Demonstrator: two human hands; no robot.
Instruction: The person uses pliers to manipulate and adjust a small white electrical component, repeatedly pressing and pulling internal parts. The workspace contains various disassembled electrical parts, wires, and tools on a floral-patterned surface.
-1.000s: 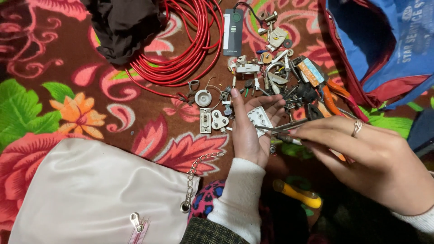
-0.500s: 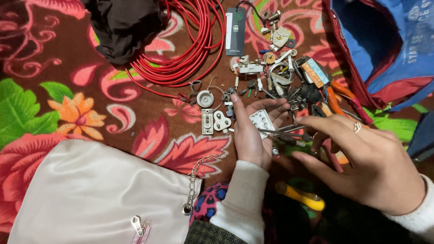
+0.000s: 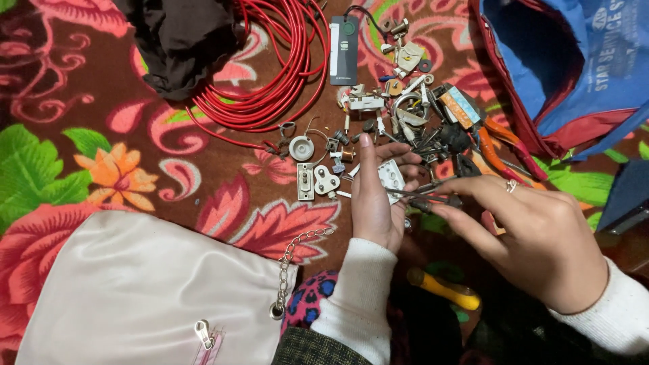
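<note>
Head view: tool tip closes in on the white part in the palm

Head camera looks down on a flowered cloth (image 3: 135, 176) spread with small hardware. The left hand (image 3: 375, 203) lies palm up near the middle of the cloth, fingers loosely curled around a white switch plate (image 3: 392, 179) that rests against the fingertips; its grip is half closed, cradling rather than clamping. The right hand (image 3: 534, 236) pinches a thin metal tool (image 3: 422, 197), its grip tight on the dark handle end, shaft pointing left toward the plate.

Compared with a second ago, the right hand has slid lower and further right, and the tool now lies nearly level instead of slanting up, its tip just beside the plate's lower edge. Half a second ago the fingers were spread wider; now they are drawn in around the handle. I would judge that the tool is being lined up on the plate. The left hand has barely shifted.

Beyond the hands, toward the far edge, sit a coil of red wire (image 3: 270, 61), a scatter of small metal parts (image 3: 405, 101) and orange-handled pliers (image 3: 500, 145). A pale bag (image 3: 135, 297) fills the near left corner, and a yellow-handled tool (image 3: 443, 289) lies at the near edge.
</note>
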